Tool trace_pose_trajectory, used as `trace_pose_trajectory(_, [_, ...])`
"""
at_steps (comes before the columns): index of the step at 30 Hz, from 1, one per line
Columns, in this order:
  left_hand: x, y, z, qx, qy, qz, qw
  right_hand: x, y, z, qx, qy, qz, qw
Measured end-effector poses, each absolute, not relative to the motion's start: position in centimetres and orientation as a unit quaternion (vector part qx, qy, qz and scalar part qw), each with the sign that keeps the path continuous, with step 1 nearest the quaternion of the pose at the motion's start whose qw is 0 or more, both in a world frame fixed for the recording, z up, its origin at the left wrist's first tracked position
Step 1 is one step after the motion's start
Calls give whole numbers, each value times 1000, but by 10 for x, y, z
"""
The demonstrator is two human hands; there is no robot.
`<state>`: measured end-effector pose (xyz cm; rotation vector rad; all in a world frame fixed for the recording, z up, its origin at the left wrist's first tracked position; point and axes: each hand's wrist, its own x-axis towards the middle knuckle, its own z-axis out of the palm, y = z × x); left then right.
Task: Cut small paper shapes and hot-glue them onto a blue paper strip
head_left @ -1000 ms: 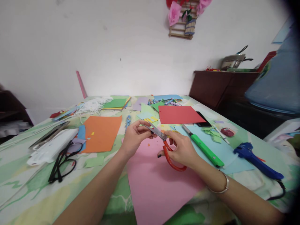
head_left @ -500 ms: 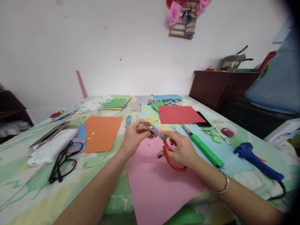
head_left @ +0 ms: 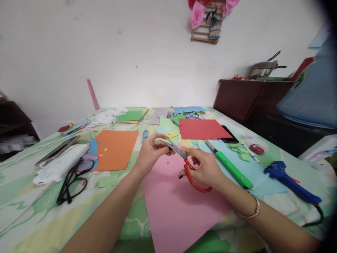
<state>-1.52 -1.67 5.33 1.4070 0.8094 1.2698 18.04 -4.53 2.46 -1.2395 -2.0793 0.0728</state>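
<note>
Red-handled scissors (head_left: 196, 187) are held in my right hand (head_left: 206, 168), their blades pointing left and slightly up above a pink sheet of paper (head_left: 181, 214). The fingers of my left hand (head_left: 151, 154) are pinched together at the blade tips. Whatever they hold there is too small or too hidden to make out. A small orange scrap (head_left: 167, 162) lies on the pink sheet below the blades. Just right of my right hand, a green utility knife (head_left: 233, 168) rests on light blue paper (head_left: 265, 184).
To the left lie orange paper (head_left: 118, 151), black glasses (head_left: 68, 186) and a white power strip (head_left: 59, 165). Red paper (head_left: 202, 129) partly covers a black phone (head_left: 231, 135) ahead. A blue glue gun (head_left: 292, 181) with a cord sits at right. White string (head_left: 105, 119) is heaped behind.
The view has shifted very slightly, so everything sits a little further right. Both hands and the scissors keep nearly the same pose over the pink paper.
</note>
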Motion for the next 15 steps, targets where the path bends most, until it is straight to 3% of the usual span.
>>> trace_pose_trajectory(15, [-18, -12, 53, 589, 334, 534, 506, 180, -44, 25, -481, -803, 35, 350])
